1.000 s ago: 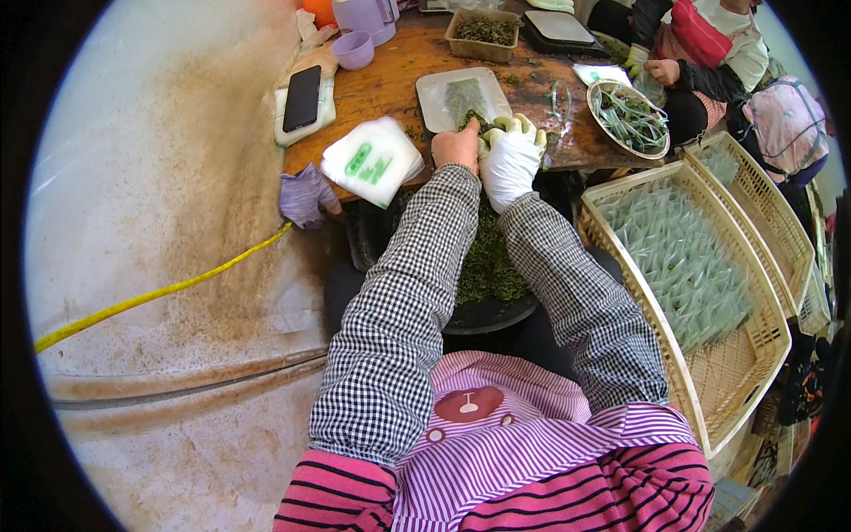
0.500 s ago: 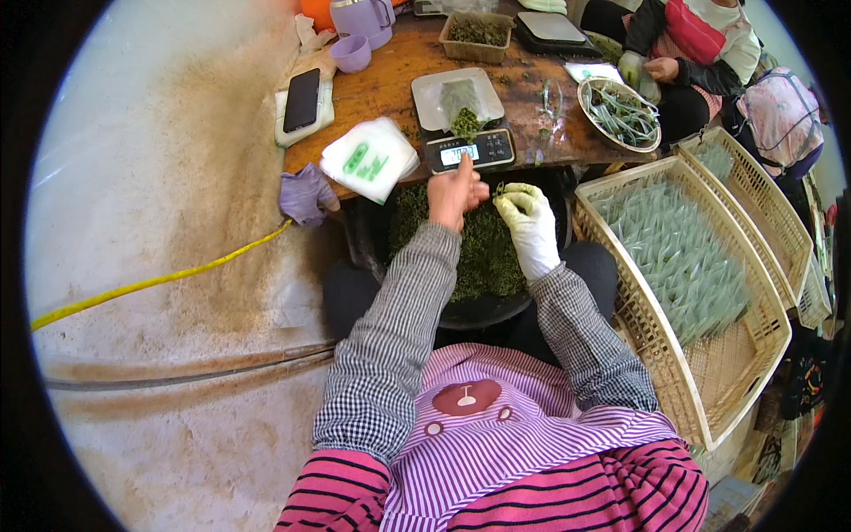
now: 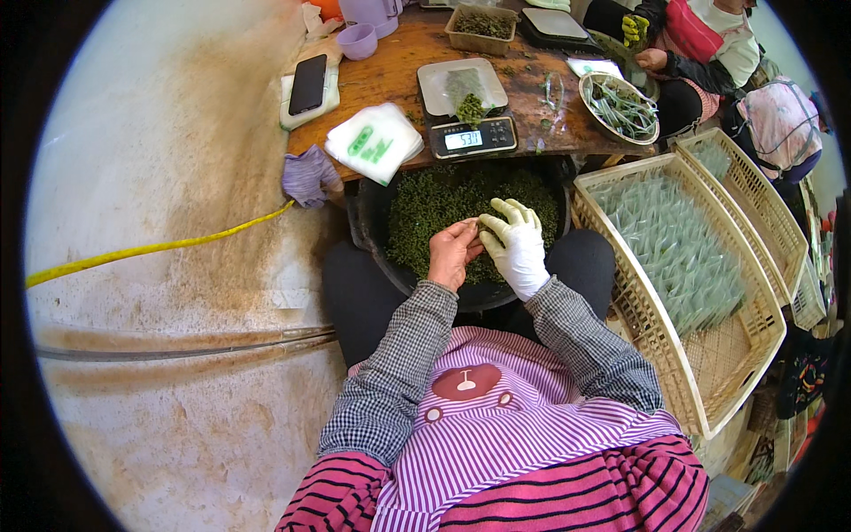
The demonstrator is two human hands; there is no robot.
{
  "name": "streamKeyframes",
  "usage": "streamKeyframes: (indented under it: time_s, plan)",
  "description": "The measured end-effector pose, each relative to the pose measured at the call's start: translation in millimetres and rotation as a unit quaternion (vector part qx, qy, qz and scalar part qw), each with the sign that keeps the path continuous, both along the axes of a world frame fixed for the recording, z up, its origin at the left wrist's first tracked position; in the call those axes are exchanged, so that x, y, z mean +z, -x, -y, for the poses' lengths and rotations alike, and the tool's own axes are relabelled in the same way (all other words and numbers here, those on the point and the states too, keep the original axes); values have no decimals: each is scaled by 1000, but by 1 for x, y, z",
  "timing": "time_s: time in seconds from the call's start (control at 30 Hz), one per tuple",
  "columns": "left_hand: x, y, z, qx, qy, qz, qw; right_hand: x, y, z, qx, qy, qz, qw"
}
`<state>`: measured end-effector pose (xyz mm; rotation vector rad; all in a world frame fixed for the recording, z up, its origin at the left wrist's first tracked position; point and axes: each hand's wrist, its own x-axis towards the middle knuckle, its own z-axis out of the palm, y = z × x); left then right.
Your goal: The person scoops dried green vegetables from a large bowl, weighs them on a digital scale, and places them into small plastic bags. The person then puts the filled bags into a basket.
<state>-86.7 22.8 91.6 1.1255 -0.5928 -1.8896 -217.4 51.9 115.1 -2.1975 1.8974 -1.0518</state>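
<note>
My bare left hand (image 3: 450, 255) hangs over a black tub (image 3: 361, 220), fingers pinched together; anything between them is too small to name. Close beside it is my right hand (image 3: 518, 253) in a white glove with yellow-green fingertips. Its thumb and forefinger meet near the left fingertips, the other fingers curving above. Small green plant pieces (image 3: 421, 208) fill the tub below both hands. Beyond the tub, a digital scale (image 3: 495, 134) with a lit display stands at the table's edge. A clear bag (image 3: 463, 85) lies on its pan, with green pieces (image 3: 470, 110) at its mouth.
Stacked plastic bags (image 3: 374, 144), a phone (image 3: 308, 84) and a purple cup (image 3: 357, 41) occupy the table's left. A bowl of green strips (image 3: 620, 108) sits right. Crates, one with filled bags (image 3: 669, 239), flank my right leg. Another person's gloved hand (image 3: 635, 30) shows beyond.
Both hands have drawn back from beside the scale to over the tub and come together. The scale's display reading has changed. The other person's gloved hand has risen.
</note>
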Motion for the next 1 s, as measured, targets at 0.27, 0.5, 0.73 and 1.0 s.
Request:
streamKeyframes:
  time_s: [0.27,0.5,0.73,1.0]
  plan:
    - [-3,-4,2,26,47,92,994,-1,4,20,-19,-21,75,997]
    - [5,-19,0,-218,235,541,778,29,16,119,-122,71,78,987]
    - [58,-26,47,37,497,392,773,110,13,173,-106,-43,6,993]
    - [29,-8,24,111,442,214,864,103,12,53,-2,-270,-54,961]
